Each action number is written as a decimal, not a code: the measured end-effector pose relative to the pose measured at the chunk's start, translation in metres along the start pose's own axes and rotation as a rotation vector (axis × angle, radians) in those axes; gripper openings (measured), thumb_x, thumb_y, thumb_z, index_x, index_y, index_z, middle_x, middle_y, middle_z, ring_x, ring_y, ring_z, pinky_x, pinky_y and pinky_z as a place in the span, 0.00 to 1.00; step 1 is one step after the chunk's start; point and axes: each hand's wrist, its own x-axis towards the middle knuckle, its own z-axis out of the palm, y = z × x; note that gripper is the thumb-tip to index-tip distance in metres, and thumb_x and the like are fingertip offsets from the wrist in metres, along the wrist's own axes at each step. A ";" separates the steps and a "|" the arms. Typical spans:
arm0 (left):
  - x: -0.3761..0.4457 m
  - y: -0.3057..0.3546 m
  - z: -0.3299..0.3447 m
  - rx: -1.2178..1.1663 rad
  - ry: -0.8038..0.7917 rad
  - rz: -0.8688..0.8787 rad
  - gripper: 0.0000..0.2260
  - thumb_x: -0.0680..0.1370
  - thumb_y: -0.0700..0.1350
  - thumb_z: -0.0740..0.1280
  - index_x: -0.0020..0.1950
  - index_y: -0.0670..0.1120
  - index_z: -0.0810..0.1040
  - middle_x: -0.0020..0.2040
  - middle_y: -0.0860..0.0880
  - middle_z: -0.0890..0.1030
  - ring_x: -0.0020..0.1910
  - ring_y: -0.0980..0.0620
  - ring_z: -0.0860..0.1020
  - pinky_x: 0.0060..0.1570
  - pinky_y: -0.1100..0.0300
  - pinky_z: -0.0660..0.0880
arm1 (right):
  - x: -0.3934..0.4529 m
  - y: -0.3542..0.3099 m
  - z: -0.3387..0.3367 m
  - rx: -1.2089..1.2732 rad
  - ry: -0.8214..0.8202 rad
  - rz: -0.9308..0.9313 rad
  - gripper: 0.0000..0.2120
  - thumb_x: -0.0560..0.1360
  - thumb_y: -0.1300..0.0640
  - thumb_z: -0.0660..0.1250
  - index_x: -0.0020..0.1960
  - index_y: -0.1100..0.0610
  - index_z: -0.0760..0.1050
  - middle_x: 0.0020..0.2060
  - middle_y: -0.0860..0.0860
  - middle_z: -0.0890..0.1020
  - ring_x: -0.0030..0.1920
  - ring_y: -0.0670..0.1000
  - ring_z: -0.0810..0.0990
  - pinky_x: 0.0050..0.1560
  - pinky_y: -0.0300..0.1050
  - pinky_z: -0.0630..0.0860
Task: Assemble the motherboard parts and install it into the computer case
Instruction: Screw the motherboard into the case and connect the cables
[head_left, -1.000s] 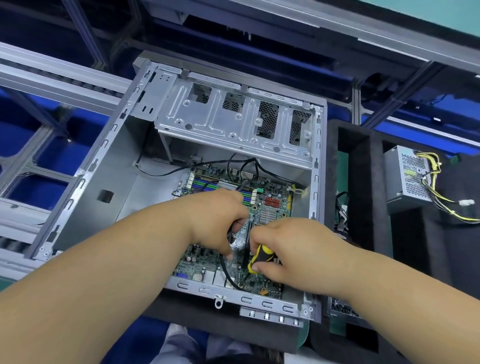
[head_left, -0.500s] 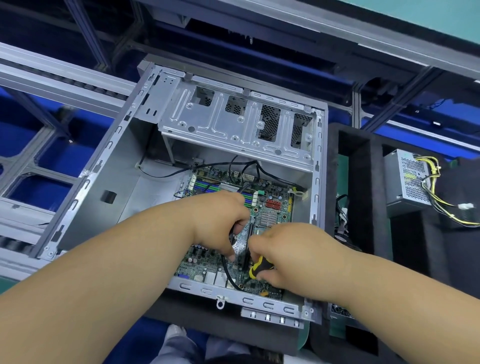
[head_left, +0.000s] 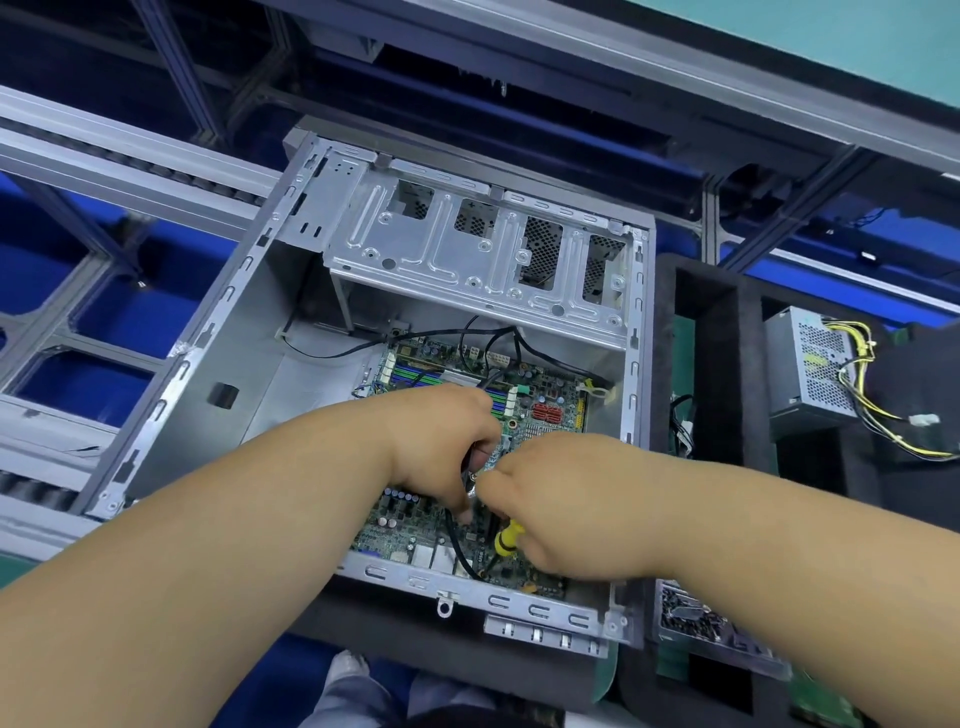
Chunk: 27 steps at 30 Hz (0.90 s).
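Right hand (head_left: 566, 512) grips the yellow screwdriver (head_left: 506, 540), driving into the motherboard (head_left: 550, 415). Just beside it, left hand (head_left: 441, 447) pinches a metal part (head_left: 474, 488), likely steadying it.

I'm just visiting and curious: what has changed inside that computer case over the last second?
The right hand turned over the yellow-handled screwdriver, so less handle shows and it points down-left. The left hand kept pinching the small metal part. Motherboard, case and power supply stayed put.
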 end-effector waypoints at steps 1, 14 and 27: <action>0.000 0.000 0.000 -0.002 -0.002 0.001 0.20 0.61 0.56 0.80 0.42 0.52 0.73 0.47 0.54 0.70 0.49 0.51 0.71 0.48 0.52 0.74 | 0.003 0.000 0.001 -0.045 0.007 0.005 0.11 0.80 0.52 0.59 0.59 0.56 0.70 0.45 0.52 0.76 0.46 0.58 0.77 0.47 0.53 0.76; 0.001 -0.004 0.001 -0.049 0.028 0.028 0.12 0.67 0.49 0.76 0.46 0.49 0.77 0.47 0.54 0.71 0.46 0.53 0.72 0.48 0.56 0.74 | 0.004 -0.007 -0.002 0.004 -0.025 0.090 0.12 0.77 0.52 0.60 0.57 0.58 0.69 0.34 0.49 0.64 0.40 0.57 0.73 0.44 0.52 0.76; 0.001 -0.005 -0.003 -0.036 -0.010 0.029 0.18 0.63 0.54 0.79 0.46 0.51 0.76 0.46 0.55 0.69 0.48 0.52 0.72 0.49 0.53 0.74 | 0.009 0.001 0.003 -0.030 0.003 0.183 0.20 0.82 0.41 0.50 0.47 0.56 0.68 0.35 0.49 0.69 0.35 0.55 0.70 0.36 0.47 0.67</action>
